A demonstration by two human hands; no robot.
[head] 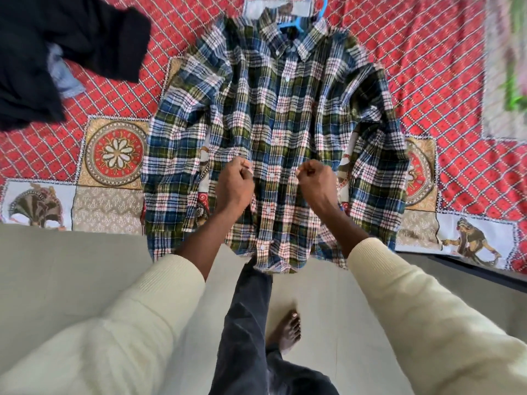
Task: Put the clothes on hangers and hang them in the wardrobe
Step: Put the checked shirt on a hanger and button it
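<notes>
1. Plaid shirt (273,132) lies flat, buttoned, on a red patterned bedspread (445,81), hem overhanging the pale floor (57,266).
2. Left hand (235,185) and right hand (316,181) are closed, each pinching shirt cloth either side of the placket.
3. Beyond the grip, a blue plastic hanger (296,22) sits in the collar.
4. Far left of the grip: crumpled black garment (57,52).

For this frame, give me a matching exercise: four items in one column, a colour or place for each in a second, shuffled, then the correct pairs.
Items:
1. plaid shirt
2. hanger
3. dark garment
4. left hand

Descriptions:
A. blue, at the shirt collar
B. piled at the bedspread's far left corner
C. closed left of the button placket
D. spread flat, front up, hem over the bed edge

Pairs: 1-D, 2-A, 3-B, 4-C
</notes>
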